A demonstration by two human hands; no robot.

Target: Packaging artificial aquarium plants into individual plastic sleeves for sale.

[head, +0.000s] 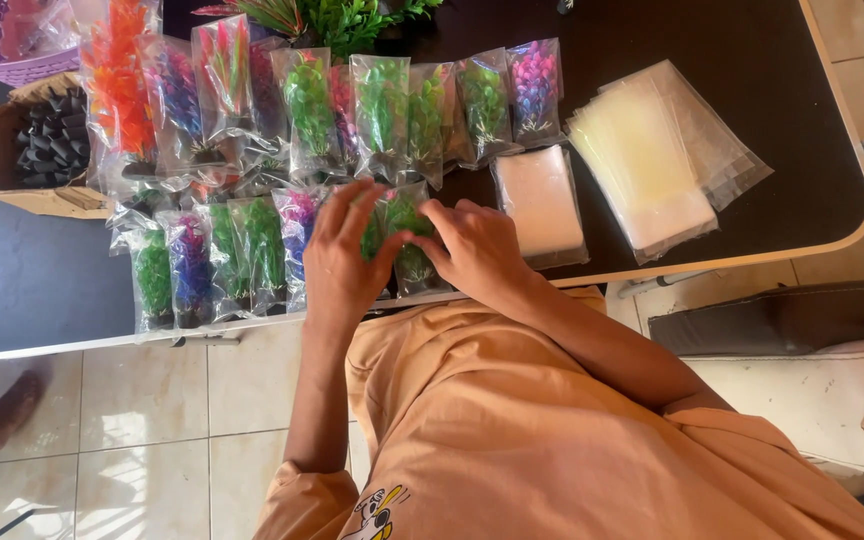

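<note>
Your left hand (344, 262) lies spread and your right hand (474, 248) pinches, both on the bagged green plant (404, 232) between them at the bench (32, 290) edge; its long axis runs away from you, base nearest. Two rows of bagged plants (252, 150) beyond and leftward look finished; empty bags (652, 160) wait rightward.

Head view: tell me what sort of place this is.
Probably a small home packing bench: bagged artificial plants in rows, a stack of empty clear plastic bags, a cardboard box of black plant bases, a tiled floor.
</note>
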